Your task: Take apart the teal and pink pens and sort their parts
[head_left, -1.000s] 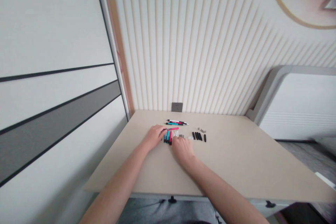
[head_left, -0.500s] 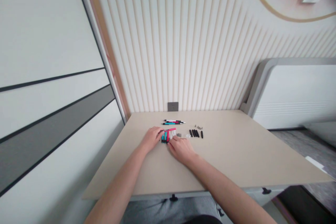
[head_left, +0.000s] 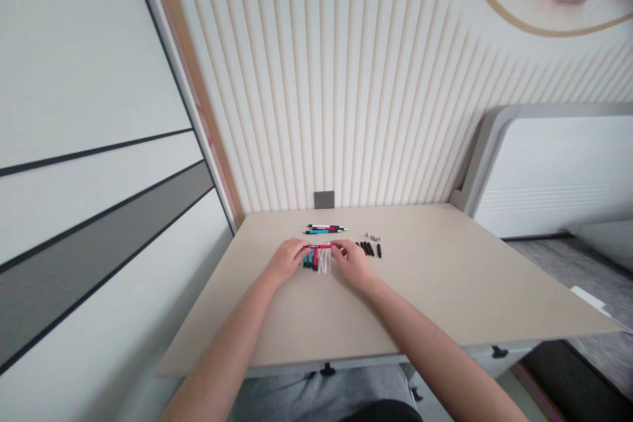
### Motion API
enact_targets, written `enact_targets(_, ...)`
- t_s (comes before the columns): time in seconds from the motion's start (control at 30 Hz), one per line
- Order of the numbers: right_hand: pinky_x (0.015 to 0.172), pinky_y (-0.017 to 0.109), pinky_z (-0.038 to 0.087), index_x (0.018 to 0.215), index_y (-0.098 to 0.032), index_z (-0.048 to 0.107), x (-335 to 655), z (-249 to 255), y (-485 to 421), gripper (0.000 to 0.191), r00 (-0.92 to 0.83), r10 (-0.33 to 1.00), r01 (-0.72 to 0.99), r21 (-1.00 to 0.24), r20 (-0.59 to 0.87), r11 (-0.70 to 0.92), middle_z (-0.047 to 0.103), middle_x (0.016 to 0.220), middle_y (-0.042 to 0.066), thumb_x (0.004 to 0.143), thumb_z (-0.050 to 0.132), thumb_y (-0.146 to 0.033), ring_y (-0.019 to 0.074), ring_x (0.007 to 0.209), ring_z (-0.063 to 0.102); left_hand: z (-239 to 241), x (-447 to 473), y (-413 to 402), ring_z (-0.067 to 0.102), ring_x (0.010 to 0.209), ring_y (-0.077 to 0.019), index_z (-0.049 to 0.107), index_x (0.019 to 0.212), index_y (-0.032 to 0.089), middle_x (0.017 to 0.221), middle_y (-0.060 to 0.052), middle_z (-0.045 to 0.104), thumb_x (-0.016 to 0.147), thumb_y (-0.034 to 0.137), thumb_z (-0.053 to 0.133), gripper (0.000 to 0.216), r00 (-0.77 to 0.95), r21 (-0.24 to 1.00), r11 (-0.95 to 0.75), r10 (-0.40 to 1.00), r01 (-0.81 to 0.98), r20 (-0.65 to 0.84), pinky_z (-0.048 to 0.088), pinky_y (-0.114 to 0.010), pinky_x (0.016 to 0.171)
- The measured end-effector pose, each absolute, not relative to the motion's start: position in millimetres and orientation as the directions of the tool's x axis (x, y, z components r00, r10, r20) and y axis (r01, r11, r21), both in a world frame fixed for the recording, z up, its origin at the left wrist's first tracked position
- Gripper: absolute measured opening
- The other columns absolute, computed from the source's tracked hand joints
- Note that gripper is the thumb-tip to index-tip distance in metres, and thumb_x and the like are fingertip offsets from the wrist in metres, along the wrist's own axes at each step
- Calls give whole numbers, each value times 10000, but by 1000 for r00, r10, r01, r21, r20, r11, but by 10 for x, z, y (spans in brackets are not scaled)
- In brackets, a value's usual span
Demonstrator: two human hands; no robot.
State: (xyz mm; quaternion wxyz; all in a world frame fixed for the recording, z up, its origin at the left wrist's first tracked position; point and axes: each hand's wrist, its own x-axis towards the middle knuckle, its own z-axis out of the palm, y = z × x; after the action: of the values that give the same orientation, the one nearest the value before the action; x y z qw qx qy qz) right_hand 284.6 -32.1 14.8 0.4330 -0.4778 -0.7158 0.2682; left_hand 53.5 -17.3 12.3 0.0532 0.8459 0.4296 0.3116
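A red pen barrel [head_left: 321, 246] lies level between my hands, just above the loose parts. My left hand [head_left: 288, 258] is closed on its left end, while the fingers of my right hand [head_left: 352, 262] pinch its right end. Under it on the table are teal barrels [head_left: 307, 260] with black ends, another red barrel [head_left: 315, 261] and several thin white tubes [head_left: 324, 261]. Just right of my right hand lie several black pen grips [head_left: 366, 248], partly covered by it. Small metallic pieces [head_left: 372, 237] sit behind the grips.
Assembled-looking pens [head_left: 325, 229] in white, red and teal lie farther back on the beige table [head_left: 435, 290]. A dark wall socket [head_left: 324, 200] is above the table's back edge. A white cabinet [head_left: 99, 231] stands at the left, a headboard [head_left: 548, 171] at the right.
My right hand has risen from the loose barrels to the red barrel's right end. The white tubes show more fully; small parts right of them are now hidden behind that hand.
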Motion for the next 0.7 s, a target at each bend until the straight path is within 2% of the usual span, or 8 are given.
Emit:
enact_targets(0.1, 752, 286, 468, 987, -144, 696, 2818, 111, -304, 318, -210, 928, 344, -865, 309, 366, 706, 882, 67, 890, 469, -343, 170, 785, 621, 149, 536, -188, 605, 916, -193, 634, 1044, 210, 957, -57, 670, 974, 368, 437, 262, 420, 360, -623, 757, 694, 501, 458, -334, 844)
enact_targets(0.23, 600, 253, 446, 928, -114, 689, 2796, 86, -268, 320, -248, 956, 140, -970, 159, 197, 675, 739, 44, 813, 559, -382, 139, 625, 575, 172, 570, -206, 613, 952, -199, 612, 1081, 209, 1019, -64, 672, 959, 356, 456, 247, 370, 388, -615, 755, 686, 542, 470, -343, 867)
enact_targets(0.4, 522, 226, 392, 833, -114, 695, 2786, 92, -243, 358, -311, 949, -40, -999, 48, 37, 610, 610, 7, 695, 690, -445, 99, 525, 504, 179, 644, -231, 637, 813, -164, 577, 1141, 209, 954, -35, 683, 919, 376, 507, 286, 202, 532, -522, 813, 666, 546, 511, -284, 755)
enact_targets(0.53, 528, 220, 396, 822, -113, 696, 2795, 90, -238, 365, -327, 945, -106, -994, 10, -26, 620, 626, 11, 669, 726, -443, 87, 526, 503, 189, 670, -247, 623, 738, -150, 592, 1105, 206, 932, -22, 686, 921, 378, 496, 269, 189, 553, -504, 828, 663, 528, 505, -269, 714)
enact_targets(0.7, 538, 219, 410, 832, -110, 711, 2803, 84, -236, 355, -335, 942, -125, -991, 0, -45, 632, 644, 13, 669, 736, -425, 77, 523, 507, 214, 660, -253, 622, 856, -170, 591, 1102, 204, 1019, -47, 672, 944, 340, 459, 246, 248, 497, -553, 796, 669, 552, 496, -299, 812)
